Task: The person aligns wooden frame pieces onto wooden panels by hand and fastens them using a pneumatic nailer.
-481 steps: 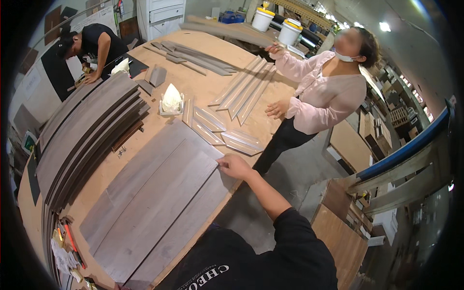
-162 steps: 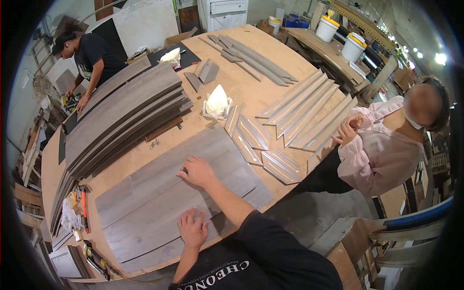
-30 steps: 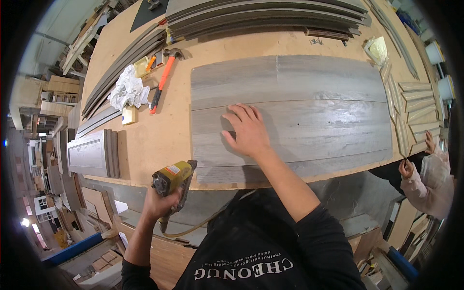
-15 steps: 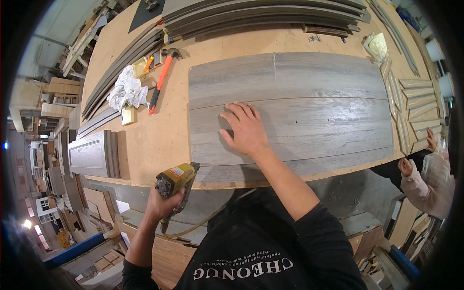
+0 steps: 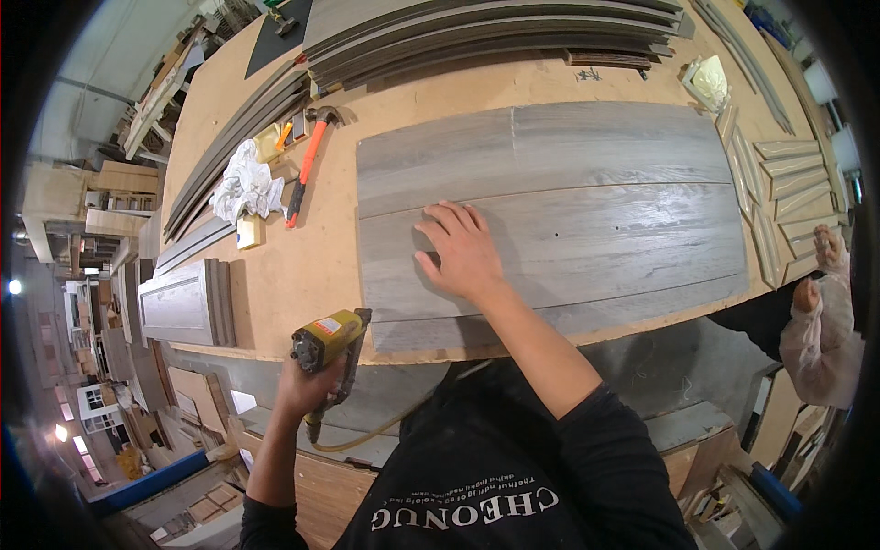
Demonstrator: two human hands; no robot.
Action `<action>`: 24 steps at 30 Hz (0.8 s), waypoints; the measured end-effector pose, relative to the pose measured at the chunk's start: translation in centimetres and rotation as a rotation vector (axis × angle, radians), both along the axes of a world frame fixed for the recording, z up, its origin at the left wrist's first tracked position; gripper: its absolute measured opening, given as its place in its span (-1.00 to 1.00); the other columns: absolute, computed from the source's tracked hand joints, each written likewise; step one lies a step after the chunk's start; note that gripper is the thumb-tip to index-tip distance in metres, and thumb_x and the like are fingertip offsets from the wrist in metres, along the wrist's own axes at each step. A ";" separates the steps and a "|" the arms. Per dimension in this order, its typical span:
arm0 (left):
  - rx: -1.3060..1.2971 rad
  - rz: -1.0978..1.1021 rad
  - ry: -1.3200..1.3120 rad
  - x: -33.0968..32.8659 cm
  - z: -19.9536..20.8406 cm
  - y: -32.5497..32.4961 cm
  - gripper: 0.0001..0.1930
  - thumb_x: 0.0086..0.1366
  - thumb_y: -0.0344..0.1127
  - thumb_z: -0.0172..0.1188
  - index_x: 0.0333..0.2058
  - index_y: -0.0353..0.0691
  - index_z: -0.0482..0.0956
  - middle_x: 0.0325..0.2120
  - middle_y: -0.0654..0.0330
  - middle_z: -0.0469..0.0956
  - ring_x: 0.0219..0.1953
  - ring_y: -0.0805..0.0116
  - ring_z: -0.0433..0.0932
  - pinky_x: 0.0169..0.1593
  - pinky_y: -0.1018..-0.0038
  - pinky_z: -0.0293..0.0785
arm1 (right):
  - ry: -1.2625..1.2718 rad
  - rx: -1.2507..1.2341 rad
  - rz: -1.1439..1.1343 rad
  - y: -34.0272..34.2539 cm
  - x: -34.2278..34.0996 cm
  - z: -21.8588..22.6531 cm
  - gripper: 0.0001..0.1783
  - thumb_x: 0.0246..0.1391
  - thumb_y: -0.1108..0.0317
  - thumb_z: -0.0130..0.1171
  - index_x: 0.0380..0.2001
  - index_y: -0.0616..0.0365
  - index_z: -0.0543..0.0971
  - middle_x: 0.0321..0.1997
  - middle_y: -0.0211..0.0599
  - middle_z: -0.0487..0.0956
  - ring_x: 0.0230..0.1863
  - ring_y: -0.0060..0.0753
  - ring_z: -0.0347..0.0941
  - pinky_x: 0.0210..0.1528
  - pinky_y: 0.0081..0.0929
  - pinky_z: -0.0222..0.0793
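Observation:
My left hand [image 5: 307, 387] is wrapped around the handle of a yellow and black air nail gun [image 5: 332, 339], whose hose trails from the grip's lower end. The gun's nose is close to the near left corner of a grey wood-grain panel [image 5: 632, 220]; whether it touches is hard to tell. Flat on that panel, left of its middle, lies my right hand [image 5: 463, 255] with the fingers spread and nothing in them. Long seams run across the panel, and two small dark spots show on its surface.
Left of the panel lie an orange-handled claw hammer [image 5: 312, 165] and a crumpled white cloth [image 5: 247, 183]. Cabinet doors [image 5: 188, 302] are stacked at the left edge. Long grey boards [image 5: 495, 41] lie at the back. On the right are thin frame pieces [image 5: 797, 183] and another person's hands [image 5: 807, 295].
The view has shifted slightly. My left hand still grips the nail gun and my right hand stays on the panel. The other person's hands at the right have moved a little.

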State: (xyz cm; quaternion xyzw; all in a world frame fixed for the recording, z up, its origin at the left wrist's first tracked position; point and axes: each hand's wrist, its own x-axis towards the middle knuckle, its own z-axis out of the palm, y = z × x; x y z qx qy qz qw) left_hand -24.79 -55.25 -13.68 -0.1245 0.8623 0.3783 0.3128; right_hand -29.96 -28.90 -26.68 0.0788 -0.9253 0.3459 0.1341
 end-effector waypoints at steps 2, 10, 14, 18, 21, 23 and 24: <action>-0.107 -0.045 0.004 -0.3 -0.3 0.2 -0.77 0.11 -0.35 0.21 -0.27 -0.35 0.53 -0.61 0.27 0.49 -0.58 0.56 0.46 -0.50 0.54 0.41 | -0.001 -0.004 -0.004 0.0 -0.1 0.0 -0.58 -0.11 0.21 0.22 -0.12 0.04 0.48 0.10 -0.31 0.35 0.24 -0.22 0.15 0.27 -0.11 0.02; -0.046 -0.073 0.135 -0.6 -0.8 -0.7 -0.79 0.11 -0.37 0.20 -0.30 -0.36 0.52 -0.64 0.26 0.48 -0.63 0.53 0.46 -0.56 0.53 0.41 | -0.013 -0.069 0.053 0.8 -0.1 0.1 -0.50 -0.11 0.25 0.21 -0.02 0.05 0.43 0.14 -0.21 0.32 0.24 -0.16 0.13 0.28 -0.13 0.01; 0.159 -0.020 0.152 -2.2 0.4 -0.7 -0.83 0.14 -0.40 0.15 -0.31 -0.37 0.51 -0.67 0.28 0.44 -0.67 0.54 0.42 -0.60 0.54 0.39 | 0.021 -0.008 -0.007 7.7 0.5 -0.3 -0.45 -0.11 0.26 0.22 0.03 0.04 0.40 0.18 -0.17 0.28 0.25 -0.11 0.12 0.27 -0.11 0.01; 0.104 -0.018 0.081 -4.7 0.6 0.9 -0.85 0.18 -0.40 0.12 -0.30 -0.33 0.50 -0.69 0.29 0.41 -0.69 0.54 0.39 -0.61 0.54 0.37 | -0.009 0.177 -0.204 15.9 2.3 0.6 -0.44 -0.10 0.23 0.20 0.04 0.04 0.38 0.19 -0.16 0.26 0.24 -0.08 0.12 0.26 -0.06 -0.01; 0.111 -0.038 0.065 -6.0 0.0 1.3 -0.84 0.18 -0.38 0.13 -0.29 -0.32 0.49 -0.69 0.29 0.40 -0.69 0.53 0.39 -0.61 0.55 0.37 | 0.073 0.186 -0.380 17.5 3.2 0.6 -0.47 -0.08 0.20 0.18 0.02 0.05 0.38 0.17 -0.17 0.27 0.24 -0.10 0.12 0.26 -0.04 -0.02; 0.106 -0.047 0.058 -6.5 -0.2 1.7 -0.83 0.17 -0.37 0.14 -0.29 -0.33 0.48 -0.69 0.29 0.40 -0.70 0.53 0.39 -0.61 0.55 0.37 | 0.071 0.225 -0.367 17.4 3.1 0.8 -0.48 -0.07 0.19 0.17 0.00 0.06 0.39 0.15 -0.16 0.28 0.23 -0.10 0.13 0.25 -0.05 -0.02; 0.106 -0.057 0.061 -6.8 -0.2 1.8 -0.83 0.17 -0.37 0.14 -0.29 -0.33 0.48 -0.69 0.29 0.41 -0.69 0.53 0.39 -0.61 0.55 0.37 | 0.070 0.222 -0.372 17.4 3.1 0.7 -0.48 -0.07 0.19 0.17 0.00 0.06 0.39 0.15 -0.16 0.28 0.23 -0.10 0.13 0.25 -0.05 -0.02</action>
